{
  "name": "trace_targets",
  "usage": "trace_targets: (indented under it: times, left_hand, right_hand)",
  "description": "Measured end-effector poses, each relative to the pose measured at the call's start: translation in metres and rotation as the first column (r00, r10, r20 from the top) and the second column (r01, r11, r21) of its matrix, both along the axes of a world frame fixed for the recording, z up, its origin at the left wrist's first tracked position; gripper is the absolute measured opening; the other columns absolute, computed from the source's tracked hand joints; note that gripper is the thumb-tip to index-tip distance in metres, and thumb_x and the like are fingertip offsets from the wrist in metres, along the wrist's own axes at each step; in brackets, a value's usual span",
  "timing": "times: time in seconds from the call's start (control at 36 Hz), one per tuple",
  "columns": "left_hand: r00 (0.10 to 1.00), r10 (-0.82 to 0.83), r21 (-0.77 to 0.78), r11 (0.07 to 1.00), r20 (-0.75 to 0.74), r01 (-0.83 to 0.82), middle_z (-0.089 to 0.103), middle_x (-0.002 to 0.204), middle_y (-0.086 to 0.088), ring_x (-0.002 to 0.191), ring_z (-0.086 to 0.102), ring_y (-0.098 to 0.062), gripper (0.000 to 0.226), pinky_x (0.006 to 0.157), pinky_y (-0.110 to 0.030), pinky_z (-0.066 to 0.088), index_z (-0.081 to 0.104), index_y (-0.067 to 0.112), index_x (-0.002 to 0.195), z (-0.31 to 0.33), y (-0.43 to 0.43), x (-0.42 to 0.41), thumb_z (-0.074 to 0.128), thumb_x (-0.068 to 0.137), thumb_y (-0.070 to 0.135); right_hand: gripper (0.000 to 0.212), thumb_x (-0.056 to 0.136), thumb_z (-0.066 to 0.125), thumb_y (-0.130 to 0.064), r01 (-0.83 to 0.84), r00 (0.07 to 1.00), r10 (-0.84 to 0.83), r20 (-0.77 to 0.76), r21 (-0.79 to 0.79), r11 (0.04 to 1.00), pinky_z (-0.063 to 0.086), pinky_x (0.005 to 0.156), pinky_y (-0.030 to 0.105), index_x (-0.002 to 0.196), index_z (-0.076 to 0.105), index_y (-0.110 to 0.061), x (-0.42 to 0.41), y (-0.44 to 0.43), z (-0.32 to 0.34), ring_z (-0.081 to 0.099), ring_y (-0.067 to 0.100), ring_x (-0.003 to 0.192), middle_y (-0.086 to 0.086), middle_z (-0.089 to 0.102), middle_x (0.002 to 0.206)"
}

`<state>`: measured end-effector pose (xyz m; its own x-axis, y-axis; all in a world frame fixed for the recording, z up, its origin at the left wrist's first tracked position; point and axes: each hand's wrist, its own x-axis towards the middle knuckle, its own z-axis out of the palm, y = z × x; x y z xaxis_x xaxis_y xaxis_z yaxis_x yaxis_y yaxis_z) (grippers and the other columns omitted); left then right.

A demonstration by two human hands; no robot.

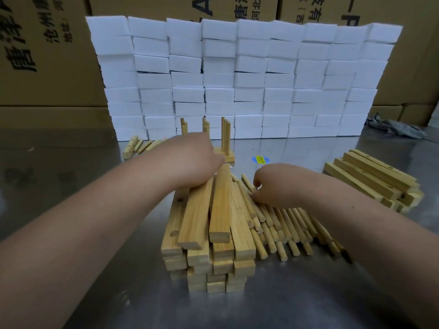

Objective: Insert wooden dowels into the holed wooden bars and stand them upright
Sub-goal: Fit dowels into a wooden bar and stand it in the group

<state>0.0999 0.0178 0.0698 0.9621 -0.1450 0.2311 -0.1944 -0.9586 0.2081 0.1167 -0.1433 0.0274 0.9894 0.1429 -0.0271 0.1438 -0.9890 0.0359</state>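
Brown printed cardboard cartons (pixel 47 43) are stacked across the back. A wall of white foam blocks (pixel 249 79) is stacked in front of them on a grey brushed-steel table (pixel 71 174).

A layered stack of pale holed wooden bars (pixel 213 233) is placed centre-front. Round pale wooden dowels (pixel 285 224) are piled against its right side. A second bar stack (pixel 370 181) sits well apart at far right.

The left hand (pixel 194 157) is laid over the far end of the central stack's top bars; its fingers are hidden, so a grip cannot be confirmed. The right hand (pixel 280 184) is curled onto the dowel pile, a dowel pinched at the fingertips.

Finished bars with upright dowels (pixel 225 136) are stood behind the left hand. A few loose wooden pieces (pixel 135 146) are seen to their left. A crumpled grey cloth (pixel 392 127) is seen back right, and a blue-yellow sticker (pixel 260 159) mid-table.
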Motion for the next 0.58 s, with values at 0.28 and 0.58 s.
trace_targets:
  times: [0.28, 0.58]
  left_hand:
    - [0.987, -0.159, -0.777, 0.623, -0.016, 0.087, 0.07, 0.067, 0.004, 0.032, 0.043, -0.002, 0.02, 0.035, -0.008, 0.033, 0.061, 0.015, 0.093, 0.024, 0.011, -0.008, 0.045, 0.096, 0.027]
    - [0.899, -0.355, -0.933, 0.333, -0.258, -0.136, 0.059, 0.061, -0.006, 0.041, 0.046, -0.015, 0.03, 0.044, -0.018, 0.04, 0.06, 0.001, 0.097, 0.027, 0.015, -0.006, 0.035, 0.086, 0.015]
  right_hand:
    - [0.032, 0.088, 0.046, -0.018, 0.042, 0.999, -0.042, -0.016, 0.004, 0.999, 0.023, 0.045, 0.024, 0.059, 0.032, -0.013, -0.003, 0.003, 0.0, 0.03, 0.014, 0.049, 0.001, 0.031, 0.057]
    - [0.035, 0.091, 0.049, -0.013, 0.049, 0.999, -0.049, 0.012, 0.034, 0.998, 0.025, 0.044, 0.022, 0.059, 0.036, -0.012, -0.004, 0.003, -0.001, 0.036, 0.012, 0.051, 0.002, 0.037, 0.059]
